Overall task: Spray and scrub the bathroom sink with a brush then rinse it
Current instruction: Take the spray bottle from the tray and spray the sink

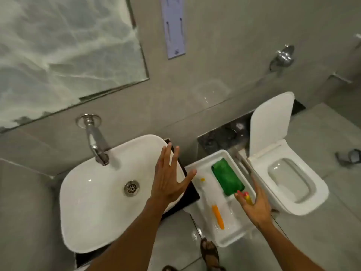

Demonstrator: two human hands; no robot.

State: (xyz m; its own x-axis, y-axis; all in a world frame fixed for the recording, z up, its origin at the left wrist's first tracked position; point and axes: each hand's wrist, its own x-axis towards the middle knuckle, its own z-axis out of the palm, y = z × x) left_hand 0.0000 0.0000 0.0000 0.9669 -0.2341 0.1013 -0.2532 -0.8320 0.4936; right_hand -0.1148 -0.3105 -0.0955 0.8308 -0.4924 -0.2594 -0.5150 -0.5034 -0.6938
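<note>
White sink (93, 202), white tray (232, 239), green cloth (227, 176), orange brush handle (218, 216).

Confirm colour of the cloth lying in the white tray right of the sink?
Green. The cloth lies in the white tray, clearest in the head view.

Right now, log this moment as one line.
stage: pre-spray | left hand: open over sink | right hand: open, reaching into white tray | sink: looks dry

walls: grey tile (224, 55) | mirror (64, 51) upper left | toilet (293, 184) lid raised | floor: grey tile (322, 231)
</note>
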